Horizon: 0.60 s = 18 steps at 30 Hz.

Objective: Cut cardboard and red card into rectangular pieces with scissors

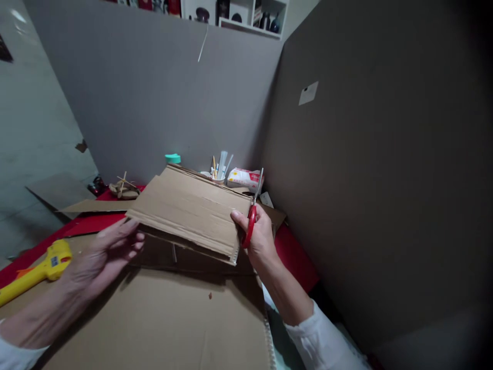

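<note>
A folded piece of brown cardboard is held up in front of me, tilted, with its layered edges showing. My left hand is at its near left corner, fingertips closed lightly on the edge and the other fingers half curled below. At the right end, my right hand presses its thumb on the cardboard's face. Red-handled scissors are also in that hand, their blades pointing up past the cardboard's right edge. Beneath both hands lies a large cardboard sheet.
A yellow glue gun lies left, close to my left forearm. On the red-covered table stand a cup of sticks, a white-and-pink packet and a small wooden object. Grey panels close off the back and right.
</note>
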{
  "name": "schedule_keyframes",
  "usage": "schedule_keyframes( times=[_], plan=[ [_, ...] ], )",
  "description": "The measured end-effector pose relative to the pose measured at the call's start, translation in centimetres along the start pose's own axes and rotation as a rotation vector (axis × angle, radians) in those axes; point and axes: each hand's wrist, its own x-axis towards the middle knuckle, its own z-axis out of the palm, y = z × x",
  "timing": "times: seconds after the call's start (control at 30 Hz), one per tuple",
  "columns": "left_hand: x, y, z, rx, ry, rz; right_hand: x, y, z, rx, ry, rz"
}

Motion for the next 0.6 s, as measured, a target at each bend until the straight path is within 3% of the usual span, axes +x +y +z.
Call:
schedule_keyframes(
  times=[0.2,0.33,0.43,0.6],
  plan=[
    [-1.8,-2.6,4.6,-0.004,-0.206,-0.106,-1.4,0.3,1.0,-0.003,0.088,-0.028],
    [-2.4,-4.2,6.9,-0.054,-0.234,-0.108,-2.7,0.6,1.7,-0.032,0.054,-0.005],
    [-2.0,-4.3,6.4,-0.075,-0.182,-0.073,-3.2,1.0,1.9,-0.07,-0.005,0.041],
    [-0.5,-2.5,2.4,-0.051,-0.094,-0.066,-3.7,1.5,2.3,-0.109,-0.289,0.287]
  ],
)
